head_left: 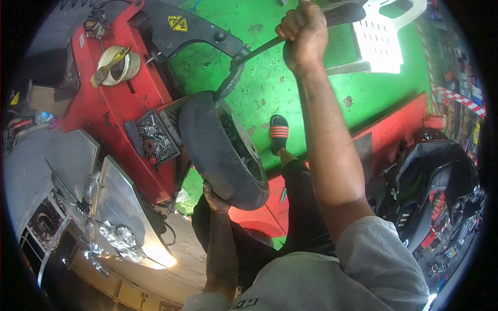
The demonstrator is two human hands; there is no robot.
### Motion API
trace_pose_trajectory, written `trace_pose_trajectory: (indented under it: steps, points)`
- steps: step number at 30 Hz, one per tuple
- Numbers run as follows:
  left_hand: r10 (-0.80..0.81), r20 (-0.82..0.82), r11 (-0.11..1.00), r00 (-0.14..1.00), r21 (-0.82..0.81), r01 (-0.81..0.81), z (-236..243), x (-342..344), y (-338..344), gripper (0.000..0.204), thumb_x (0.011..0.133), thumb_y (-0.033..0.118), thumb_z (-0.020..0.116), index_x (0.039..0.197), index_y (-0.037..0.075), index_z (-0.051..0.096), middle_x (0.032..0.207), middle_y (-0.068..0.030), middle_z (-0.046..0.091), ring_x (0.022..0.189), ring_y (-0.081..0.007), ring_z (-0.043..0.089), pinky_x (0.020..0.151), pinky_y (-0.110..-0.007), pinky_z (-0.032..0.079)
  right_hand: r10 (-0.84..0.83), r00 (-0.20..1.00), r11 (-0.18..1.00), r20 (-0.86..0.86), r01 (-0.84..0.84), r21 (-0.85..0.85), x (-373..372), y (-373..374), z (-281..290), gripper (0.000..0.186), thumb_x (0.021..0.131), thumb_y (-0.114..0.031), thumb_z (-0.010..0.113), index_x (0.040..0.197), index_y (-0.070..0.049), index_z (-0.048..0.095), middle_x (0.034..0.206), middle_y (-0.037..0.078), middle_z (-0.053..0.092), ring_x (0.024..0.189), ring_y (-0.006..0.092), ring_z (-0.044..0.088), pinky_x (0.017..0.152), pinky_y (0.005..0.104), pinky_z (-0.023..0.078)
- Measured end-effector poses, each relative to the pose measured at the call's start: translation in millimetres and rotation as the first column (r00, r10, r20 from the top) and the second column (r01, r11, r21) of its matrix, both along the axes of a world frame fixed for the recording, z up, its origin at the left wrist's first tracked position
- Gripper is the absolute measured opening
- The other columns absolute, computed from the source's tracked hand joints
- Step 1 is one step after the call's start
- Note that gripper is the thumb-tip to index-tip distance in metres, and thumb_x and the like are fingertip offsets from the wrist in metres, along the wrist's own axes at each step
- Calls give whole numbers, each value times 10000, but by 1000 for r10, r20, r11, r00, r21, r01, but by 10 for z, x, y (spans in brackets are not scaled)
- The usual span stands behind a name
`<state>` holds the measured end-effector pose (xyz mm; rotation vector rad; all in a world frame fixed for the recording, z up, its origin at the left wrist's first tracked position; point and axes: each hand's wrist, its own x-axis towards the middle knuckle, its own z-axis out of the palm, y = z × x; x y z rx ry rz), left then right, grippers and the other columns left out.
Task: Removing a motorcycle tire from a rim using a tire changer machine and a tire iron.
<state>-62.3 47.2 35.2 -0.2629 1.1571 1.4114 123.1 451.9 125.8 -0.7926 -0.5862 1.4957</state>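
A black tyre on a wheel [215,150] stands upright and tilted against the side of the red tyre machine [104,114]. My left hand [215,199] grips the tyre at its lower near edge; part of its fingers is hidden behind the rubber. Up high, my right hand [303,31] is wrapped round the dark lever [270,47] of the bead breaker. The breaker's curved blade [228,85] rests at the tyre's upper edge, beside the rim. A thick dark grey arm [194,31] with yellow warning stickers joins the lever.
On the machine sit a tray of small metal parts [155,140] and a round tub [122,66] with a brush [106,70] across it. A white plastic chair [381,44] stands on the green floor. A dark motorcycle [433,176] is at right, a grey panel [124,207] at left.
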Motion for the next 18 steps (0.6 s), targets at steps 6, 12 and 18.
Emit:
trace_pose_trajectory:
  steps: [6, 12, 18]
  points:
    - [-33, -45, 999, 998, 23, 34, -72, -17, 21, 797, 871, 580, 599, 1454, 85, 377, 1426, -111, 477, 1291, -319, 475, 1056, -497, 419, -48, 993, 993, 109, 59, -103, -327, 10, -268, 338, 930, -210, 443, 623, -157, 312, 557, -25, 244, 509, 117, 245, 531, 311, 253]
    - [-37, 64, 998, 997, 53, 34, 49, 6, 39, 731, 864, 556, 623, 1419, 118, 438, 1402, -79, 513, 1269, -321, 489, 1077, -490, 390, 124, 969, 978, 215, -82, -194, -291, -206, -334, 338, 931, -215, 429, 617, -154, 321, 559, -28, 257, 513, 115, 253, 535, 309, 248]
    - [-36, -2, 999, 999, -4, 36, -40, -56, -19, 768, 853, 593, 605, 1434, 124, 423, 1414, -79, 504, 1278, -333, 479, 1076, -503, 385, 172, 969, 961, 179, -125, -248, -243, 192, -263, 337, 943, -158, 426, 624, -161, 319, 561, -46, 234, 494, 118, 233, 527, 297, 242]
